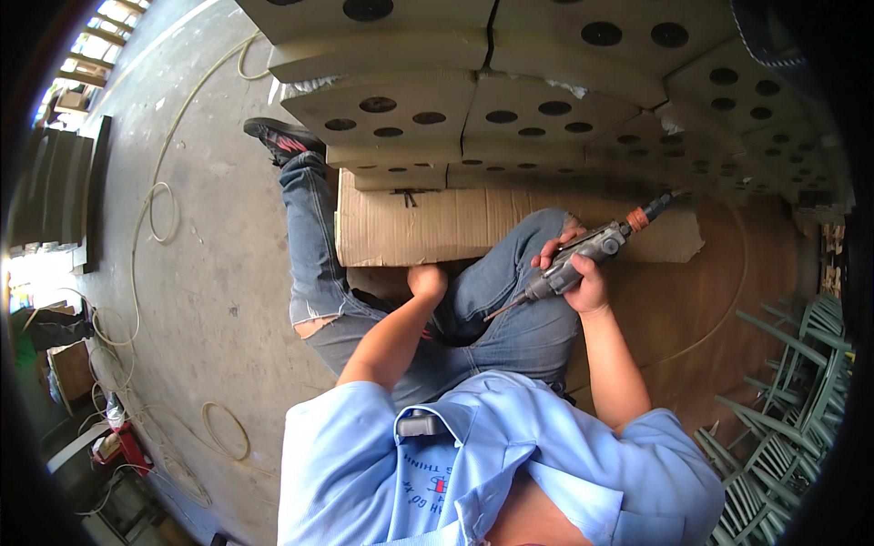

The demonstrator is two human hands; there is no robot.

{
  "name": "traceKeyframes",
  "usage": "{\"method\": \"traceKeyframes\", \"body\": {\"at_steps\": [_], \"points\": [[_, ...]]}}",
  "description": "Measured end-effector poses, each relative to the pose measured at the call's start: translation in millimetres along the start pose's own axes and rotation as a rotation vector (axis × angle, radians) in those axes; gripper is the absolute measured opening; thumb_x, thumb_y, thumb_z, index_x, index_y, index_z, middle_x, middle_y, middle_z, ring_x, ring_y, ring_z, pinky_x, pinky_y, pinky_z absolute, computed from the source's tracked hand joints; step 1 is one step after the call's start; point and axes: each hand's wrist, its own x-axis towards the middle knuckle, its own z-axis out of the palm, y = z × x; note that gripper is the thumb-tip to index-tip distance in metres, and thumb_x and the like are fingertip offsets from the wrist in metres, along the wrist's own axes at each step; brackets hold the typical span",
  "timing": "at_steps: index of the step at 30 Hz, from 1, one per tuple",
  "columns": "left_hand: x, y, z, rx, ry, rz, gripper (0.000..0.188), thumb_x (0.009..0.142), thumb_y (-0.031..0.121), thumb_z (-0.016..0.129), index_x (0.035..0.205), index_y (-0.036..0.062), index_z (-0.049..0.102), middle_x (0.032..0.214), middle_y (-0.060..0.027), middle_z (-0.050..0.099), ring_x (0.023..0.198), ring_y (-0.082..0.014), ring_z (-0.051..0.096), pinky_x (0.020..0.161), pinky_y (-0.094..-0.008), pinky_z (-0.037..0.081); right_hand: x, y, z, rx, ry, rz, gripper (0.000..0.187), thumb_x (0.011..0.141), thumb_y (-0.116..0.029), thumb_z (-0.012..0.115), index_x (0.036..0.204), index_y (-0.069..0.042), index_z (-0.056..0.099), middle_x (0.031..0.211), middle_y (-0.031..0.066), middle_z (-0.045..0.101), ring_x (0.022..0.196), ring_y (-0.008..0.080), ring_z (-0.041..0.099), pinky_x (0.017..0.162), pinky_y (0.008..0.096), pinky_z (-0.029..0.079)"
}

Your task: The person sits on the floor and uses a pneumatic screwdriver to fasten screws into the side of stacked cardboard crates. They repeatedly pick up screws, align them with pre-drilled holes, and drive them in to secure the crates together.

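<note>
Pale blue shirt (492, 455) nearest. Right hand (583, 273) clamps a grey power drill (583, 255); steady it better. Left hand (426, 278), fisted, empty, presses jeans (492, 300).

Left hand (426, 280): fisted, arm bent, reaching forward by the knee.
Right hand (578, 273): fingers wrapped tight, forearm raised.

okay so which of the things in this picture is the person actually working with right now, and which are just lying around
In use:
- right hand gripping a grey power drill
- left hand at the flattened cardboard
- stacked pale panels with round holes, close ahead

Lying about:
- loose cord looped over the concrete floor
- green metal frames at the right
- red tool at the lower left
</note>
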Motion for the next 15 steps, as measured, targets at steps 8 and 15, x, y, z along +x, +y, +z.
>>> {"method": "traceKeyframes", "body": {"at_steps": [8,15], "points": [[-8.9,28.0,-34.8,0.064,-0.391,0.007,0.024,0.089,0.018,0.062,0.107,0.0048,0.071,0.115,-0.0209,0.071,0.109,-0.0377,0.068,0.086,-0.0474,0.057,-1.6,0.5,-3.1,-0.039,0.005,-0.008,0.037,0.086,-0.024,0.072,0.116,-0.009,0.057,0.104,0.0185,0.068,0.093,0.0276,0.067,0.094,0.0525,0.054],[-14.0,25.2,-187.9,0.077,0.296,0.686,0.007,0.082,0.011,0.067,0.087,0.0064,0.064,0.095,-0.0122,0.056,0.09,-0.0325,0.061,0.071,-0.0455,0.052,-1.9,-0.5,-0.4,-0.019,0.002,-0.005,0.038,0.086,-0.026,0.073,0.116,-0.011,0.057,0.103,0.0173,0.068,0.091,0.0267,0.067,0.094,0.0518,0.054]]}}
